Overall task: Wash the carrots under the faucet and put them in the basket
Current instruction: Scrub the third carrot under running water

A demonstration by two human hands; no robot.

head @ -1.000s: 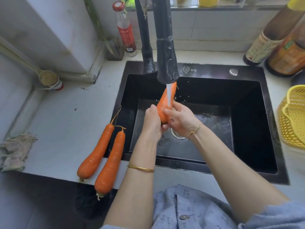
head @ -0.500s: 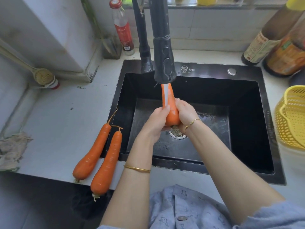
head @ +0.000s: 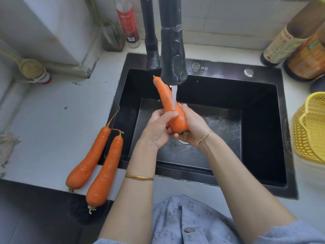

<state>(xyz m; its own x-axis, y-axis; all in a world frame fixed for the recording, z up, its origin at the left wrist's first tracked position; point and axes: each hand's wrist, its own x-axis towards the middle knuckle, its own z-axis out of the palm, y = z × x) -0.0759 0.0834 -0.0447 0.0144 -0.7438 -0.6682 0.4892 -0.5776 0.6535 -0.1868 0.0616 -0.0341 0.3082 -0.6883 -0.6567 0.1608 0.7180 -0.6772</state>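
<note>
Over the black sink, an orange carrot stands almost upright under the running black faucet, its thin tip leaning up and left. My left hand and my right hand both wrap around its thick lower end. Water runs down the carrot's right side. Two more carrots lie side by side on the white counter at the sink's left edge, the left carrot and the right carrot, thick ends toward me. The yellow basket sits on the counter at the far right, partly cut off.
A red-labelled bottle stands behind the sink on the left. Two brown bottles stand at the back right. A brush leans against the left wall, and a rag lies at the counter's left edge.
The carrot's tip has swung from right of the water stream to the left of it. Both hands have slid down to the carrot's thick end.
</note>
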